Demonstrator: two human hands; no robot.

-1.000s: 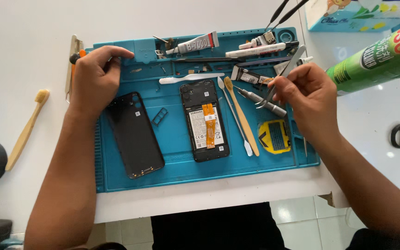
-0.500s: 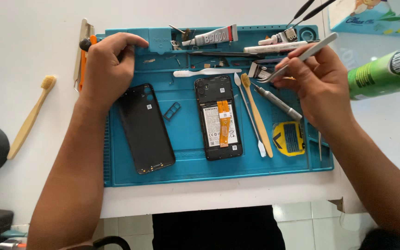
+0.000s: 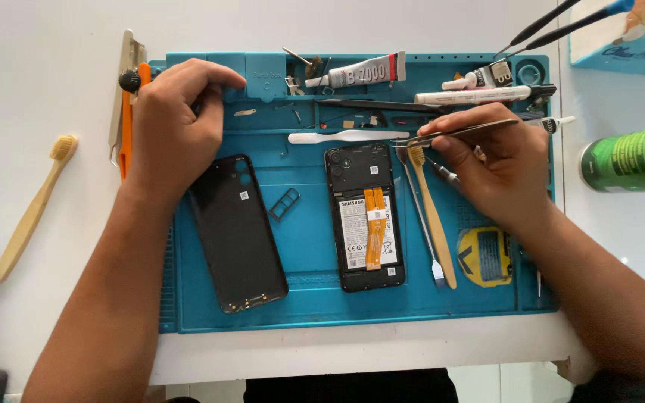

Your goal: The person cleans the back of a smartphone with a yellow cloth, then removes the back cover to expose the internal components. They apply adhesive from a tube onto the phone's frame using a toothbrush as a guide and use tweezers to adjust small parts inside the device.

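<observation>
Tweezers (image 3: pixel 457 133) pinched in right hand (image 3: pixel 498 168) fingers above opened phone (image 3: pixel 365 216); left hand (image 3: pixel 173 127) curled, gripping nothing visible, at mat (image 3: pixel 307 298) far-left corner.

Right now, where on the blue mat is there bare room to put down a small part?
Bare mat lies between the black back cover and the opened phone, below the SIM tray. A free strip runs along the front edge. The top row around the glue tube is crowded, as is the right side under the right hand holding tweezers.

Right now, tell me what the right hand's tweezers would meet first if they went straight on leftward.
Probably the white plastic spudger: the tweezers in the right hand point left at its end. Height above the mat is unclear.
</observation>
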